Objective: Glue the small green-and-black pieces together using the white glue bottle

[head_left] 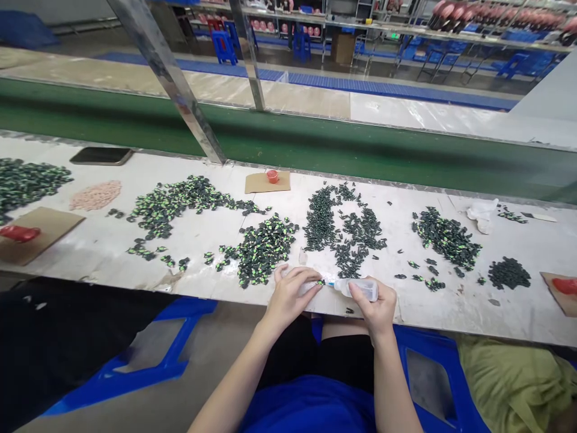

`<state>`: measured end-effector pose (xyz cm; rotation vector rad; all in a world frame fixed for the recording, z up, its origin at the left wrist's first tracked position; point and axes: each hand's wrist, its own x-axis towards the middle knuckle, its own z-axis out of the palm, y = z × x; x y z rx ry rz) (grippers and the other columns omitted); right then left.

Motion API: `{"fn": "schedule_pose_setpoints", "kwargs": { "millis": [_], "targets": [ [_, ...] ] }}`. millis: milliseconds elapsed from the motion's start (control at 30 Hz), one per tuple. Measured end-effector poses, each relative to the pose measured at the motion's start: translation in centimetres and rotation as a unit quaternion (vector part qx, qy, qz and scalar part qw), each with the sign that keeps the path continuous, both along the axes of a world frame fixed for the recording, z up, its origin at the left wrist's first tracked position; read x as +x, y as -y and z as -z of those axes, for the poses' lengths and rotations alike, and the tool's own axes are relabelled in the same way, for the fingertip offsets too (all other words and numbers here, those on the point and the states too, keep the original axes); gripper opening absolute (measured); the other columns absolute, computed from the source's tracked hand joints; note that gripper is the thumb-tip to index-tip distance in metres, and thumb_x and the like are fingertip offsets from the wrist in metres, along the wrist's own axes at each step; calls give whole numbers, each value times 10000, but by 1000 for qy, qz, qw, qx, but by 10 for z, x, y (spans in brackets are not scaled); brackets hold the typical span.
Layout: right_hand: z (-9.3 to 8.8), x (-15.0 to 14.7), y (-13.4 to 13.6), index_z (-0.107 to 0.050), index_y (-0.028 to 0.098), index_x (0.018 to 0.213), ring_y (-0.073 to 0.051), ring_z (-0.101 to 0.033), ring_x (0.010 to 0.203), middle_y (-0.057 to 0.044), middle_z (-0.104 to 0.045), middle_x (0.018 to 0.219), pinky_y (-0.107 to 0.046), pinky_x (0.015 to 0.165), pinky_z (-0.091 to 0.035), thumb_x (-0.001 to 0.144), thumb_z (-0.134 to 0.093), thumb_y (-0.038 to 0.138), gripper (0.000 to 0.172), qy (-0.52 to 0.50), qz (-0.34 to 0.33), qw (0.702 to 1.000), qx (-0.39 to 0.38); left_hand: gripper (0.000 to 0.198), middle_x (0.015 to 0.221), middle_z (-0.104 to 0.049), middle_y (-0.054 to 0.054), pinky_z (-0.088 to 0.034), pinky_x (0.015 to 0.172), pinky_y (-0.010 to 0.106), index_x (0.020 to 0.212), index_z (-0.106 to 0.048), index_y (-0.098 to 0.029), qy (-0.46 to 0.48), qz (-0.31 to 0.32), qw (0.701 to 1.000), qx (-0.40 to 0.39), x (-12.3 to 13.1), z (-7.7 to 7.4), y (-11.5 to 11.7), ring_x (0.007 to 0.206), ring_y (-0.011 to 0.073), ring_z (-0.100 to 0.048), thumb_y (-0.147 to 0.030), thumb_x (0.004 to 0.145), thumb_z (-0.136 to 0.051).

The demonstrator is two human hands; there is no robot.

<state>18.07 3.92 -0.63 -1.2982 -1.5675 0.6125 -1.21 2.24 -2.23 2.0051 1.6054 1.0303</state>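
My right hand (pixel 378 305) is wrapped round a clear squeeze bottle (pixel 366 289) lying nearly level, its thin blue tip (pixel 331 284) pointing left. The tip meets or almost meets a small black-and-green part (pixel 320 281), which my left hand (pixel 293 290) pinches between thumb and finger just above the table edge. Beyond my left hand spreads a pile of black-and-green parts (pixel 265 246). Straight ahead of the bottle lie loose plain black pieces (pixel 354 255), with a denser heap of them (pixel 320 219) behind. What the bottle contains cannot be made out.
A red-capped item (pixel 272 175) sits on cardboard (pixel 255 183) at the back. More part piles (pixel 446 237) stand to the right and left (pixel 175 207). A phone (pixel 101 156) lies back left. Metal posts (pixel 174 90) rise behind the table. Blue stools (pixel 433 373) flank me.
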Motion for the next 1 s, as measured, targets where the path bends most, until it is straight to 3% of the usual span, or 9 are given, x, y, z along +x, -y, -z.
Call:
{"fn": "schedule_pose_setpoints", "kwargs": {
  "millis": [800, 1000],
  "targets": [
    [1, 0, -2, -642, 174, 595, -122, -491, 449, 11, -555, 504, -246, 453, -391, 779, -657, 388, 282, 4, 0, 1000, -18, 58, 901, -755, -8, -222, 1019, 447, 866, -668, -254, 30, -26, 999, -24, 2, 1, 0, 915, 200, -683, -286, 817, -666],
    [3, 2, -4, -638, 169, 595, -118, -493, 443, 12, -562, 510, -241, 447, -385, 777, -657, 360, 265, 4, -29, 999, -13, 55, 908, -754, -12, -213, 1011, 452, 861, -667, -249, 38, -24, 999, -24, 2, 0, 0, 908, 197, -685, -275, 813, -676]
  ]
}}
